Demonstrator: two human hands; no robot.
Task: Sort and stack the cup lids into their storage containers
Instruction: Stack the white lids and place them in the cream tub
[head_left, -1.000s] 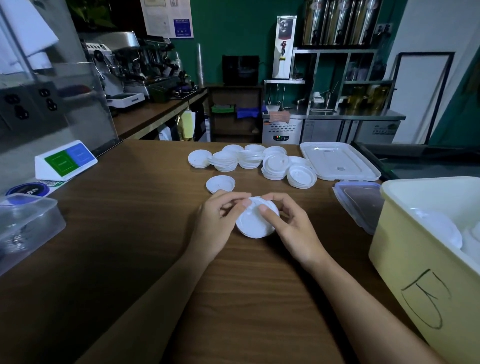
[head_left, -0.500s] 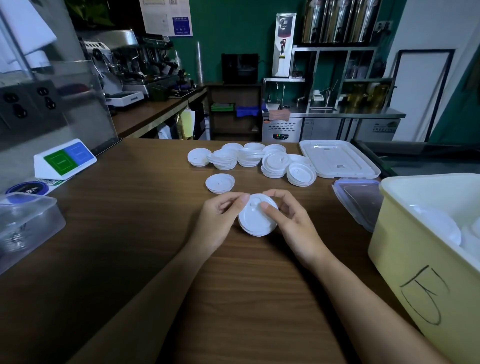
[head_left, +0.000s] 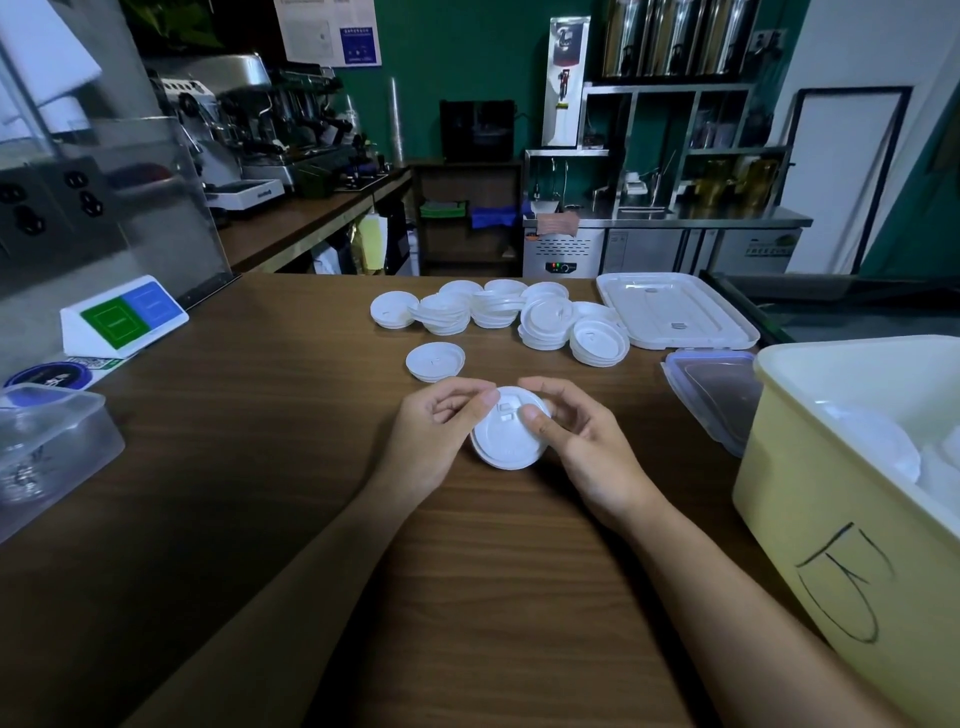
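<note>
Held lid: white, round, plastic, with a raised outer rim and a flat top. There's a small rectangular tab feature near its far edge. The near edge shows a doubled rim, so it may be nested lids; can't tell the count. It sits mid-desk, between both hands, top face tilted toward the camera. Can't tell if its lower edge touches the wood.

Left hand: fingers curled, gripping the lid's left edge, thumb tip on the rim at upper left.
Right hand: fingers curled around the right edge, thumb pressed on the top face just beside the tab. Both hands are clamped on the same lid.

Other lids, same white type:
- short stack alone, just beyond the left hand
- loose pile of stacks further back, several leaning and overlapping, sip holes visible on the top ones

Right of the pile: a flat white rectangular container cover. Nearer, a clear cover with a blue rim, partly tucked behind the yellow bin. The bin is at the desk's right edge with a hand-drawn black mark on its front. White lids are visible inside.

Far left: a clear plastic box and a white wedge sign with green and blue squares.
</note>
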